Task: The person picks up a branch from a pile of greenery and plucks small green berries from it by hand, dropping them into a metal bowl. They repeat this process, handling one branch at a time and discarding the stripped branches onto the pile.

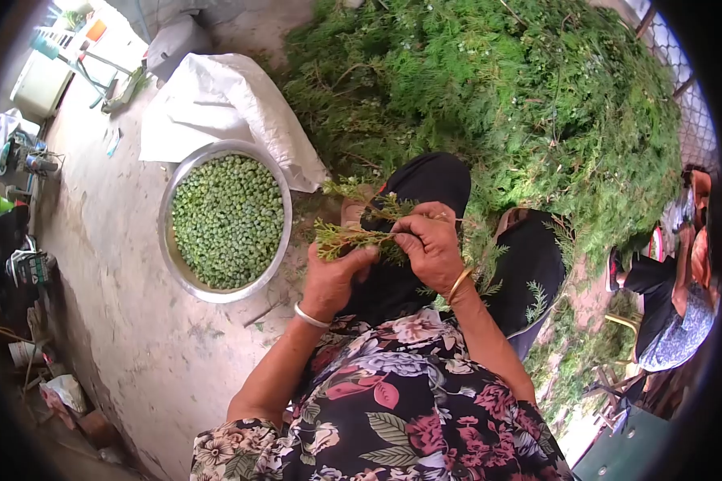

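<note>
My right hand [431,250] pinches a scaly-leaved evergreen sprig [341,237] between thumb and fingertips. The sprig's leafy end points left, across my left hand [334,279], whose fingers are curled closed at its lower side. Part of the left fingers is hidden, so what lies inside them does not show. Both hands are above my lap, close together. To their left, a round metal basin [217,295] on the floor holds a heap of small green berries [229,220].
A large pile of cut evergreen branches [489,88] lies ahead. A white sack [233,96] rests against the basin's far side. Loose sprigs lie on my dark trousers [529,272]. Another person [674,297] sits at the far right. Assorted household items line the left wall.
</note>
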Action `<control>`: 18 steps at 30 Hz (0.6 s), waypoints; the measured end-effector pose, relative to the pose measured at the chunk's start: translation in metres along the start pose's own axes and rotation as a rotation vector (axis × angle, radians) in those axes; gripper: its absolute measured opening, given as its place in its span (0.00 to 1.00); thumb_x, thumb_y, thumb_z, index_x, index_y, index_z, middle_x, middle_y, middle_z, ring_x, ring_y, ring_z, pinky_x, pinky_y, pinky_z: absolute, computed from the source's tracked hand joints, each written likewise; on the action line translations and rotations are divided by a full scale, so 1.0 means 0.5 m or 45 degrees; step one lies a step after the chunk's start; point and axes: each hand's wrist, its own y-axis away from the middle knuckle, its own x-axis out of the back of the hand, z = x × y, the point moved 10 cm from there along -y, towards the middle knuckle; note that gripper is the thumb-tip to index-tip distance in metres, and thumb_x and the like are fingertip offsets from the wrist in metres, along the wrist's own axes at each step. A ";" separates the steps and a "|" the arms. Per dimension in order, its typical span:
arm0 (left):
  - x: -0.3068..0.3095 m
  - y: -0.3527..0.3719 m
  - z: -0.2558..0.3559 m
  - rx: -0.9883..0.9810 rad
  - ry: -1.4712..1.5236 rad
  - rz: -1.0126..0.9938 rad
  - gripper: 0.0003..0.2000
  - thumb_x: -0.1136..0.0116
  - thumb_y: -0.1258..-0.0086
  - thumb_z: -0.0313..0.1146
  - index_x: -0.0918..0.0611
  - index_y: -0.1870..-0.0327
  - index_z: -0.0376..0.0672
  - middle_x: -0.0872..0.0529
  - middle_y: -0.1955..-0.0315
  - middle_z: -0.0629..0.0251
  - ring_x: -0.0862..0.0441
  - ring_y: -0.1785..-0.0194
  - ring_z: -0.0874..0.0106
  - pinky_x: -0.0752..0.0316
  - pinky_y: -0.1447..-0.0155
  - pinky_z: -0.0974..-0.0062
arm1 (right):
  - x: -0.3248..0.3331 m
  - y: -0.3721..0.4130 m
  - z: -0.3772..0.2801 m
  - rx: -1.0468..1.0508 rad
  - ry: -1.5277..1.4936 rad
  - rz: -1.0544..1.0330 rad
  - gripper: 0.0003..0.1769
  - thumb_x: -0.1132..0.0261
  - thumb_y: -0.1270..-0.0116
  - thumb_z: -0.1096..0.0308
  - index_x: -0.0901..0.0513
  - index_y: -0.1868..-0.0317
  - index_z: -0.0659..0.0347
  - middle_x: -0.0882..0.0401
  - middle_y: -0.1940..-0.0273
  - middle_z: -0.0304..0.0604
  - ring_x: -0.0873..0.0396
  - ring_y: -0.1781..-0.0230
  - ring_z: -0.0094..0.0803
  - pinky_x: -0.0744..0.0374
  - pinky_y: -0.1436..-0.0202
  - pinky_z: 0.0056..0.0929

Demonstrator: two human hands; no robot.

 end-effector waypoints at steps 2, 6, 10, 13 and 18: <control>0.005 -0.009 -0.002 -0.032 0.065 0.083 0.03 0.38 0.39 0.24 0.18 0.67 0.35 0.17 0.77 0.66 0.26 0.80 0.80 0.34 0.76 0.83 | 0.000 0.001 0.000 0.004 0.000 0.004 0.05 0.32 0.47 0.71 0.17 0.68 0.55 0.20 0.77 0.37 0.22 0.61 0.38 0.38 0.42 0.37; 0.016 -0.004 -0.004 0.006 0.069 0.136 0.05 0.39 0.38 0.27 0.18 0.66 0.35 0.17 0.77 0.65 0.26 0.80 0.79 0.34 0.77 0.82 | -0.001 0.002 0.003 0.008 -0.004 0.006 0.05 0.32 0.46 0.71 0.17 0.68 0.55 0.20 0.77 0.37 0.22 0.61 0.38 0.37 0.42 0.37; 0.023 -0.001 -0.023 0.093 0.158 0.135 0.06 0.43 0.37 0.28 0.18 0.65 0.34 0.16 0.74 0.62 0.25 0.80 0.77 0.33 0.77 0.82 | -0.001 0.004 0.002 -0.001 -0.020 0.008 0.04 0.32 0.46 0.71 0.17 0.68 0.55 0.20 0.78 0.37 0.23 0.61 0.38 0.38 0.42 0.37; 0.047 0.000 -0.010 0.066 0.302 0.128 0.06 0.45 0.38 0.25 0.19 0.64 0.33 0.16 0.73 0.60 0.23 0.78 0.75 0.31 0.75 0.82 | 0.001 0.009 0.024 -0.077 -0.096 0.000 0.04 0.32 0.45 0.71 0.16 0.67 0.54 0.21 0.77 0.37 0.23 0.60 0.38 0.39 0.41 0.37; 0.115 0.007 -0.011 0.066 0.470 -0.015 0.11 0.46 0.41 0.24 0.22 0.56 0.34 0.16 0.65 0.54 0.21 0.72 0.65 0.26 0.68 0.72 | 0.002 0.010 0.017 -0.030 -0.038 0.020 0.05 0.32 0.46 0.72 0.16 0.68 0.55 0.20 0.76 0.36 0.23 0.59 0.37 0.39 0.40 0.38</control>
